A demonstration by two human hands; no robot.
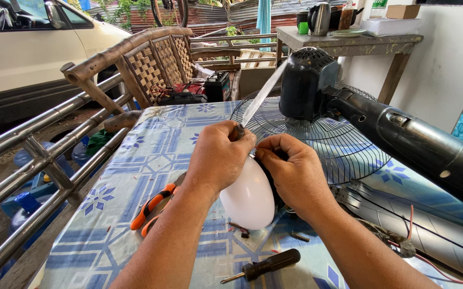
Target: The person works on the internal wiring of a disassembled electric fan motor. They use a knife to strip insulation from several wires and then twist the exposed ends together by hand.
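Both forearms reach forward, bare, converging at the middle. The left hand (222, 155) is closed in a fist, knuckles up. The right hand (290, 168) curls just beside it, fingertips pinched inward.

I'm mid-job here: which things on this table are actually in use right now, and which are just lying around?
In use:
- left hand gripping a knife
- right hand at the top of the white dome
- fan lying behind the hands

Lying about:
- orange pliers
- black screwdriver
- loose wires
- small bits on the tablecloth
- kettle on the far table
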